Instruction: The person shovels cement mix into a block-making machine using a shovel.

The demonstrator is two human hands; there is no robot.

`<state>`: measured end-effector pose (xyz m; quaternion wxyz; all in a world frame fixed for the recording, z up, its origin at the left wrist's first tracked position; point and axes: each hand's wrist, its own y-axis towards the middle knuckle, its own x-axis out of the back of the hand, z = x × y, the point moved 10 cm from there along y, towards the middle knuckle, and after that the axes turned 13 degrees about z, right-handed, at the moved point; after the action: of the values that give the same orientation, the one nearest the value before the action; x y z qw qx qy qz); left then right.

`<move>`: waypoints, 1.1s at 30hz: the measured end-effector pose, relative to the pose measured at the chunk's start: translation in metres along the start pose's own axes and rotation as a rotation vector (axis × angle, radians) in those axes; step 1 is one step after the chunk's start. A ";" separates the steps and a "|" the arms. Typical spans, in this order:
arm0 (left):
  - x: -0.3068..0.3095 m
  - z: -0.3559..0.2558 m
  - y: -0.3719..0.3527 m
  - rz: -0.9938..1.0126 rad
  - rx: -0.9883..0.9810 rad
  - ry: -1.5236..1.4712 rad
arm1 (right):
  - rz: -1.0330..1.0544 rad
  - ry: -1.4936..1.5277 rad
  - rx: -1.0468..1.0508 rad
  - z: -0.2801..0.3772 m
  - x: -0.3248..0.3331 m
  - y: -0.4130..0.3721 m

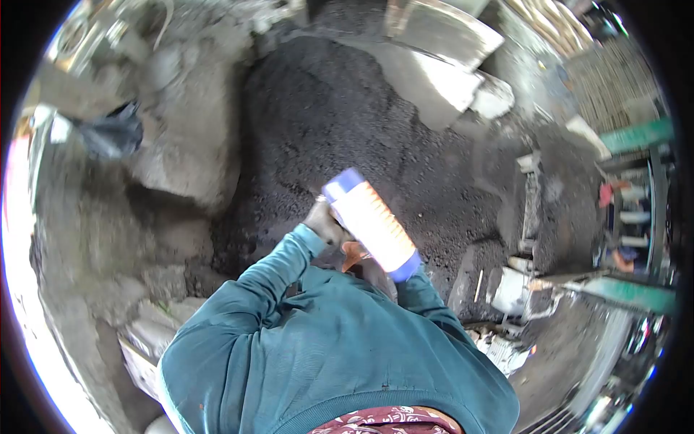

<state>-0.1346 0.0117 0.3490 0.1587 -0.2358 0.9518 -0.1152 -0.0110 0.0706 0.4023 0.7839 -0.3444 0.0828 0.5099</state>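
"What's off to your far left?"

"Dark crumpled plastic (116, 134), and just right of it a big rough block (191, 137) with rounded edges. After that comes dark, gritty ground (303, 108), spreading out in front of me."

"And your fingers?"

"My left hand (325, 221) comes next, out of a teal sleeve (278, 264). Its fingers are bent in, closed against the side of a container (374, 226), near the upper end."

"Where is that container, and how does it lie?"

"Held up in front of my chest, over the ground, slanting from upper left to lower right. Both ends are blue, and the middle is white with orange marks, too blurred for me to read."

"The other hand?"

"My right sleeve (431, 295) runs up behind the lower blue end. The hand itself is hidden there, so I can't tell whether those fingers are spread or gripping."

"Further right?"

"A thin pale stick (479, 286) on the ground, then a white chunk (494, 98) higher up, and at the far edge a green beam (636, 135)."
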 end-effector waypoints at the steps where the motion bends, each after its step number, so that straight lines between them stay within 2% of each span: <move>1: 0.003 0.018 -0.014 -0.021 0.070 -0.070 | -0.041 0.360 -0.124 -0.061 0.002 0.034; 2: 0.004 0.033 -0.029 -0.047 0.139 -0.141 | -0.102 0.722 -0.256 -0.110 -0.008 0.052; 3: 0.002 0.034 -0.051 0.209 0.278 -0.518 | 0.063 0.546 -0.148 -0.102 -0.026 0.072; 4: -0.001 0.010 -0.082 0.480 0.394 -0.891 | -0.094 0.288 -0.113 -0.117 0.002 0.078; 5: 0.028 -0.036 -0.113 0.483 0.368 -1.058 | -0.293 0.392 -0.096 -0.113 0.002 0.071; 7: 0.111 -0.140 -0.168 0.311 0.177 -1.291 | -0.700 0.557 0.000 -0.097 -0.005 0.045; 9: 0.182 -0.213 -0.216 0.220 -0.007 -1.260 | -0.768 0.481 0.079 -0.077 0.015 0.046; 10: 0.210 -0.240 -0.234 0.325 -0.126 -0.810 | -0.741 0.399 0.122 -0.064 0.025 0.050; 12: 0.254 -0.225 -0.261 0.144 -0.231 -0.773 | -0.615 0.146 0.254 -0.036 0.049 0.074; 13: 0.268 -0.219 -0.267 0.051 -0.245 -0.700 | -0.739 0.288 0.197 -0.015 0.017 0.073; 14: 0.286 -0.193 -0.270 -0.093 -0.092 -0.487 | -0.763 0.213 0.206 -0.002 0.012 0.087; 15: 0.280 -0.190 -0.269 -0.086 -0.091 -0.676 | -0.736 0.196 0.278 0.000 0.019 0.110; 17: 0.290 -0.153 -0.268 -0.141 -0.121 -0.775 | -0.523 0.273 0.302 -0.006 0.013 0.171; 18: 0.294 -0.124 -0.267 -0.201 -0.087 -0.821 | -0.417 0.381 0.212 -0.024 0.004 0.205; 19: 0.312 -0.065 -0.284 -0.420 -0.007 -0.650 | -0.309 0.491 0.119 -0.047 -0.013 0.237; 20: 0.304 -0.061 -0.295 -0.609 0.059 -0.597 | -0.344 0.553 -0.005 -0.081 -0.027 0.259; 21: 0.311 0.044 -0.317 -0.660 0.049 -0.883 | -0.174 0.574 -0.078 -0.114 -0.053 0.280; 22: 0.310 0.094 -0.356 -0.746 0.026 -0.940 | -0.378 0.462 -0.295 -0.160 -0.070 0.286; 23: 0.304 0.113 -0.403 -1.068 0.213 -0.867 | -0.324 0.431 -0.358 -0.197 -0.105 0.293; 24: 0.288 0.124 -0.447 -1.081 0.107 -0.966 | -0.159 0.453 -0.439 -0.309 -0.100 0.305; 25: 0.265 0.137 -0.509 -1.390 0.211 -0.942 | 0.015 0.458 -0.513 -0.412 -0.099 0.315; 26: 0.236 0.142 -0.570 -1.691 0.331 -0.885 | -0.257 0.771 -0.794 -0.459 -0.173 0.269; 27: 0.208 0.136 -0.629 -1.901 0.236 -0.806 | -0.150 0.571 -0.848 -0.445 -0.219 0.236; 28: 0.187 0.141 -0.681 -1.778 0.241 -0.854 | -0.045 0.369 -0.894 -0.423 -0.269 0.202; 29: 0.169 0.103 -0.708 -1.846 0.463 -0.733 | -0.037 0.254 -0.965 -0.460 -0.296 0.183; 30: 0.150 0.058 -0.732 -1.895 0.701 -0.628 | -0.056 0.149 -1.092 -0.449 -0.328 0.167; 31: 0.189 0.051 -0.705 -1.822 0.598 -0.527 | 0.039 0.353 -1.222 -0.473 -0.364 0.151; 33: 0.271 0.045 -0.635 -1.650 0.400 -0.325 | 0.005 0.431 -1.194 -0.487 -0.384 0.168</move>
<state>-0.0842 -0.6743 0.4274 0.1971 -0.8326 0.4039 -0.3238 -0.2256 -0.4780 0.1458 0.4211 -0.8172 -0.0591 0.3891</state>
